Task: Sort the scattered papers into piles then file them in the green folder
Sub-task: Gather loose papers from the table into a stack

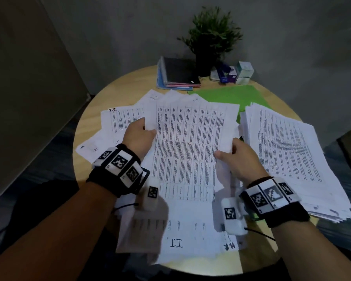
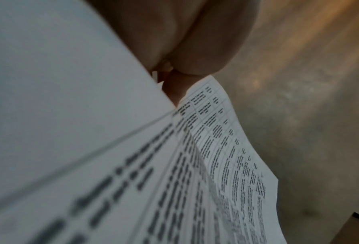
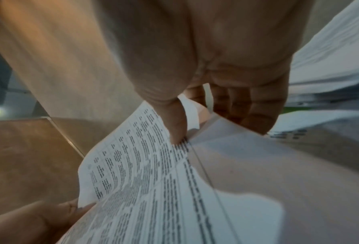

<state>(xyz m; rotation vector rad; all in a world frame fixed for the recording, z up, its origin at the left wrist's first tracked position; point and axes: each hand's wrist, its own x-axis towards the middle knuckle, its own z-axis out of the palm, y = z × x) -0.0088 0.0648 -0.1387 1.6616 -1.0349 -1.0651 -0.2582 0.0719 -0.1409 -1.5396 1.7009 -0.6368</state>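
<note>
Both hands grip one bundle of printed sheets (image 1: 188,147) above the middle of the round table (image 1: 85,126); the left hand (image 1: 137,134) pinches its 9 o'clock edge, thumb on top, and the right hand (image 1: 239,157) pinches the 3 o'clock edge, thumb over the print and fingers curled beneath. The step looks like squaring this bundle; it would go best with even pressure on both edges, so no sheet slides out, and a check of the handwritten label before setting it down. One taller pile (image 1: 292,157) lies at 3 o'clock; loose sheets (image 1: 118,120) fan out at 10 o'clock, too overlapped to count; one green folder (image 1: 231,96) lies at 1 o'clock, partly covered by paper.
</note>
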